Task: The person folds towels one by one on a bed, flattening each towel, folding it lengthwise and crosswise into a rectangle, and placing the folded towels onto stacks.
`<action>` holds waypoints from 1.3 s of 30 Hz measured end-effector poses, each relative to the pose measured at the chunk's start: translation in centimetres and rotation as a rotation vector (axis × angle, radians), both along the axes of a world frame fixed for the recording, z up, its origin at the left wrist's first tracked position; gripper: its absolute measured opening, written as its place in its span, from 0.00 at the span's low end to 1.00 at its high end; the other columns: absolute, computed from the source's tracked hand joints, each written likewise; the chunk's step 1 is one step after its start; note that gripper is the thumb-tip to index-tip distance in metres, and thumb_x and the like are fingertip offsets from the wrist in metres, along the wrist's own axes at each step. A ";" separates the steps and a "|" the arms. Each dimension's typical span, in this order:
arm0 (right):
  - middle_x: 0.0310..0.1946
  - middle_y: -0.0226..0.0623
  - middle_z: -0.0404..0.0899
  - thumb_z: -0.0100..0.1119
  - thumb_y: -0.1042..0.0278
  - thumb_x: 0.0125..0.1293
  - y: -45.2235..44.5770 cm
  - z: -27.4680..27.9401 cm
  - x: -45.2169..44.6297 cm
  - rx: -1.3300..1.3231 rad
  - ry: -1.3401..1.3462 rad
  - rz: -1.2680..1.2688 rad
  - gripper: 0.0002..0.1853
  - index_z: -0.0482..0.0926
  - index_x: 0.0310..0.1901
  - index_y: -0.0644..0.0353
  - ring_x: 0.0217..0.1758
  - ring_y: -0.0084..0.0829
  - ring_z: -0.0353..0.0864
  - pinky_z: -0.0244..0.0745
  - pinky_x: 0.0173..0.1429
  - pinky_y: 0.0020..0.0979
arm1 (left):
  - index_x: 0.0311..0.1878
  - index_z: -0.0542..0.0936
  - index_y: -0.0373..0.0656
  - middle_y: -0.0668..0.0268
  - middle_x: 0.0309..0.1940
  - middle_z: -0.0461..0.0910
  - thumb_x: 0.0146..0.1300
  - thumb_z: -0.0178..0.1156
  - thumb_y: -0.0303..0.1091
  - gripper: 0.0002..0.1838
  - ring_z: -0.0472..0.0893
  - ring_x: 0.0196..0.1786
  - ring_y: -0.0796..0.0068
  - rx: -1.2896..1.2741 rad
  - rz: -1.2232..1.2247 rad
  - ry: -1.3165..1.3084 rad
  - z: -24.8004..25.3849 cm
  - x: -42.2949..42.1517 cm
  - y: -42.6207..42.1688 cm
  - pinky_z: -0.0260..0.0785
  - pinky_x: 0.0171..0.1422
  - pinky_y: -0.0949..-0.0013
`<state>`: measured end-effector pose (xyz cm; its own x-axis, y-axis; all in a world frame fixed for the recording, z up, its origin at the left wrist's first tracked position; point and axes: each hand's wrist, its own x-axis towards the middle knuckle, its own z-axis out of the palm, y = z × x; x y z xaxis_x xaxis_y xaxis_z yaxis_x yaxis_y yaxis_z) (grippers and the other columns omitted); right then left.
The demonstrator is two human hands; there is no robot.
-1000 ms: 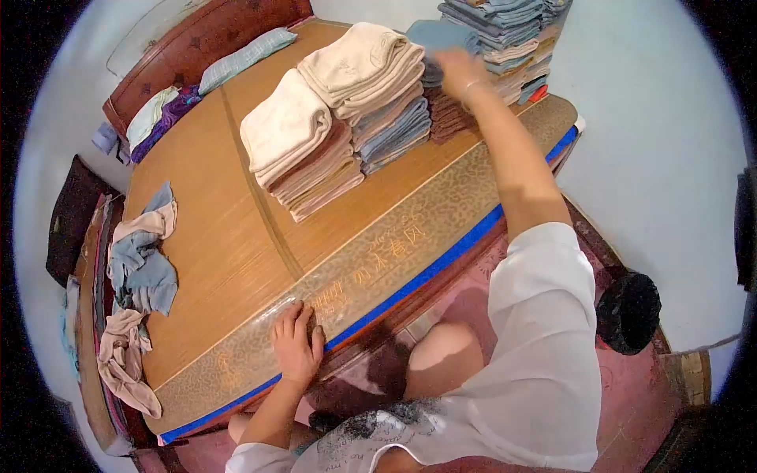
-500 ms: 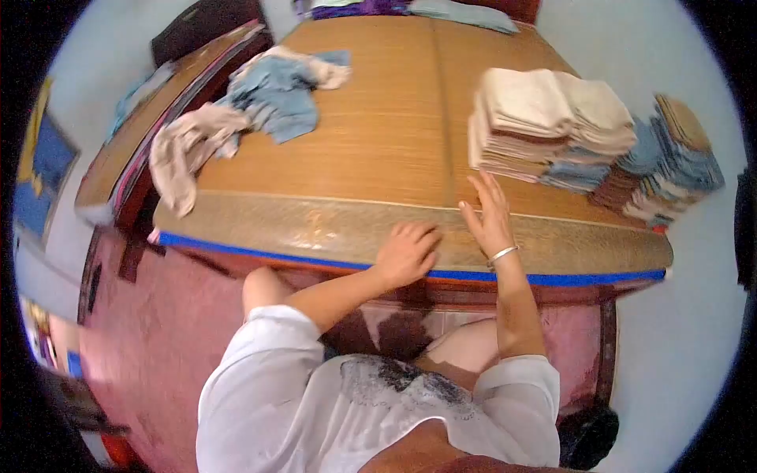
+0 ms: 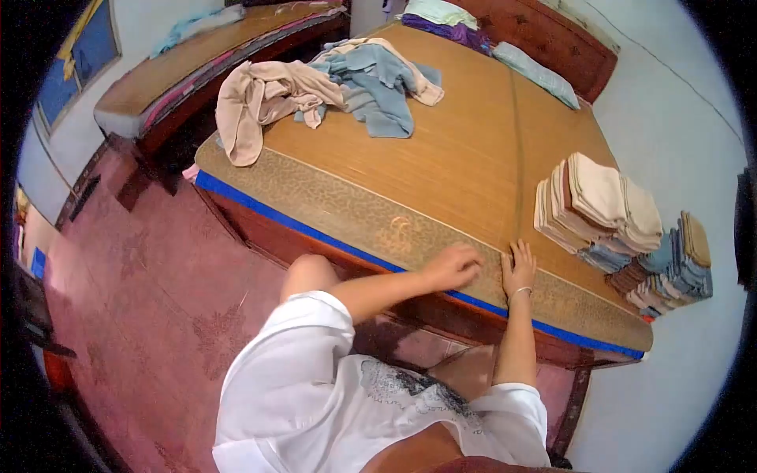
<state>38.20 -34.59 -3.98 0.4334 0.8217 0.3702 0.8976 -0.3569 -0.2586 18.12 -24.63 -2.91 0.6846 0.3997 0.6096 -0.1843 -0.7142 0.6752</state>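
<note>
My right hand [image 3: 519, 270], with a bracelet at the wrist, rests with its fingers stretched out on the bed's brown front border. Just left of it, my left hand [image 3: 453, 268] is over the same border, its fingers loosely bent and nothing visible in it. Beyond my right hand stands a stack of folded cream, brown and blue cloths [image 3: 599, 193]. At the far left of the bed lies a rumpled heap, with a beige cloth [image 3: 272, 94] in front and a blue cloth [image 3: 382, 91] beside it. Neither hand touches any cloth.
A second stack of folded cloths [image 3: 682, 256] stands by the right wall. Pillows lie near the wooden headboard [image 3: 544, 39]. Another bed [image 3: 213, 59] runs along the left side. The bed's mat [image 3: 465, 142] has a blue-trimmed front edge.
The view has swung left, so the bed appears tilted. My right hand has come down from a raised pose onto the border. The left hand stays close by it, fingers still bent.
</note>
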 end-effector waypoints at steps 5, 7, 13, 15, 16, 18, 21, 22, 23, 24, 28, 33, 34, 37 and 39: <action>0.60 0.38 0.66 0.49 0.55 0.62 0.1 0.0 -0.1 0.046 -0.039 0.005 0.21 0.72 0.53 0.56 0.67 0.39 0.57 0.45 0.69 0.43 | 0.35 0.77 0.42 0.59 0.37 0.76 0.54 0.57 0.34 0.08 0.73 0.43 0.56 0.140 0.486 -0.009 1.5 -10.0 12.6 0.66 0.48 0.61; 0.59 0.40 0.67 0.49 0.56 0.62 0.1 -0.1 0.1 0.051 -0.056 -0.003 0.20 0.73 0.52 0.57 0.66 0.40 0.59 0.47 0.68 0.42 | 0.31 0.78 0.41 0.57 0.35 0.77 0.52 0.55 0.33 0.07 0.74 0.40 0.54 0.077 0.777 -0.107 3.5 -15.5 17.3 0.66 0.45 0.57; 0.59 0.40 0.66 0.49 0.57 0.62 0.3 0.1 -0.4 0.059 -0.044 -0.012 0.19 0.73 0.52 0.58 0.66 0.40 0.58 0.46 0.69 0.43 | 0.50 0.73 0.43 0.56 0.45 0.75 0.49 0.60 0.42 0.24 0.70 0.52 0.56 0.466 1.783 0.075 2.1 -30.8 29.0 0.56 0.60 0.54; 0.60 0.40 0.65 0.49 0.57 0.62 0.2 0.0 -0.3 0.059 -0.037 -0.018 0.20 0.73 0.52 0.58 0.67 0.40 0.57 0.46 0.69 0.43 | 0.57 0.67 0.44 0.58 0.47 0.75 0.49 0.60 0.45 0.32 0.69 0.55 0.57 0.224 2.006 0.244 2.3 -32.7 28.8 0.52 0.62 0.51; 0.60 0.40 0.65 0.49 0.57 0.62 0.2 -0.1 -0.1 0.036 -0.034 -0.021 0.20 0.73 0.52 0.58 0.67 0.40 0.57 0.46 0.69 0.43 | 0.57 0.67 0.44 0.58 0.47 0.75 0.49 0.60 0.45 0.32 0.69 0.55 0.57 0.222 2.010 0.237 2.6 -33.2 28.5 0.52 0.62 0.51; 0.60 0.40 0.64 0.48 0.56 0.62 0.4 -0.1 0.1 0.016 -0.036 -0.022 0.20 0.72 0.52 0.58 0.67 0.40 0.56 0.45 0.69 0.43 | 0.55 0.71 0.45 0.58 0.47 0.75 0.50 0.59 0.46 0.28 0.70 0.55 0.59 -0.199 1.796 0.361 3.2 -34.2 27.9 0.53 0.61 0.51; 0.60 0.41 0.64 0.48 0.56 0.62 0.2 0.0 -0.1 0.017 -0.022 -0.036 0.21 0.72 0.52 0.59 0.67 0.40 0.56 0.45 0.69 0.43 | 0.46 0.77 0.45 0.54 0.43 0.76 0.53 0.56 0.44 0.19 0.73 0.50 0.56 -0.278 1.612 0.108 2.3 -34.9 29.1 0.60 0.55 0.54; 0.60 0.40 0.65 0.49 0.56 0.62 0.3 -0.2 0.1 0.016 -0.031 -0.037 0.20 0.72 0.52 0.58 0.67 0.40 0.56 0.45 0.69 0.44 | 0.43 0.79 0.45 0.53 0.42 0.76 0.54 0.54 0.43 0.17 0.74 0.47 0.54 -0.296 1.504 -0.059 2.3 -34.9 29.3 0.62 0.52 0.56; 0.60 0.40 0.65 0.49 0.56 0.62 0.3 -0.3 0.2 0.016 -0.039 -0.039 0.20 0.72 0.53 0.58 0.67 0.40 0.56 0.45 0.69 0.44 | 0.46 0.75 0.40 0.49 0.40 0.75 0.56 0.52 0.41 0.18 0.74 0.44 0.48 -0.210 1.578 -0.046 2.2 -34.5 30.1 0.65 0.47 0.56; 0.60 0.40 0.65 0.49 0.56 0.62 0.3 -0.3 0.1 0.016 -0.038 -0.040 0.20 0.72 0.53 0.58 0.67 0.40 0.56 0.45 0.69 0.44 | 0.46 0.75 0.40 0.49 0.40 0.75 0.56 0.52 0.41 0.18 0.74 0.44 0.48 -0.210 1.577 -0.046 2.1 -34.1 31.2 0.65 0.47 0.56; 0.60 0.40 0.65 0.50 0.57 0.62 0.3 -0.3 0.1 0.039 -0.037 -0.019 0.20 0.73 0.53 0.57 0.67 0.40 0.56 0.46 0.69 0.44 | 0.46 0.70 0.37 0.47 0.38 0.75 0.59 0.49 0.40 0.17 0.74 0.42 0.45 -0.117 1.432 -0.395 4.4 -30.4 32.0 0.64 0.45 0.55; 0.60 0.40 0.65 0.50 0.57 0.62 0.4 -0.6 0.3 0.037 -0.032 -0.025 0.19 0.73 0.53 0.56 0.67 0.40 0.56 0.45 0.69 0.44 | 0.43 0.74 0.41 0.52 0.41 0.77 0.63 0.47 0.41 0.14 0.76 0.46 0.59 0.226 1.043 -0.225 7.9 -20.2 27.0 0.67 0.48 0.62; 0.60 0.40 0.65 0.49 0.57 0.62 0.4 -0.5 0.2 0.043 -0.030 -0.017 0.20 0.73 0.53 0.56 0.67 0.39 0.56 0.45 0.69 0.44 | 0.44 0.75 0.43 0.53 0.41 0.77 0.63 0.48 0.42 0.15 0.77 0.46 0.60 -0.120 0.915 -0.034 10.2 -17.2 22.5 0.67 0.49 0.62; 0.60 0.39 0.65 0.49 0.56 0.63 0.4 -0.4 0.2 0.045 -0.023 -0.015 0.20 0.72 0.53 0.55 0.67 0.39 0.56 0.44 0.69 0.43 | 0.47 0.75 0.43 0.56 0.42 0.78 0.62 0.49 0.44 0.17 0.77 0.46 0.55 0.062 0.452 0.071 7.3 -9.2 12.9 0.67 0.51 0.56; 0.61 0.38 0.65 0.47 0.55 0.63 0.4 -0.6 0.4 0.025 -0.011 -0.035 0.20 0.72 0.54 0.55 0.67 0.38 0.56 0.43 0.69 0.42 | 0.42 0.75 0.43 0.53 0.38 0.78 0.62 0.49 0.44 0.15 0.77 0.43 0.52 0.097 0.064 0.232 5.7 -6.5 5.7 0.68 0.48 0.55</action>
<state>38.64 -34.18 -4.55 0.4579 0.7966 0.3947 0.8873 -0.3821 -0.2582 11.58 -18.96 2.79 0.7854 0.3944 0.4771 0.0152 -0.7829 0.6220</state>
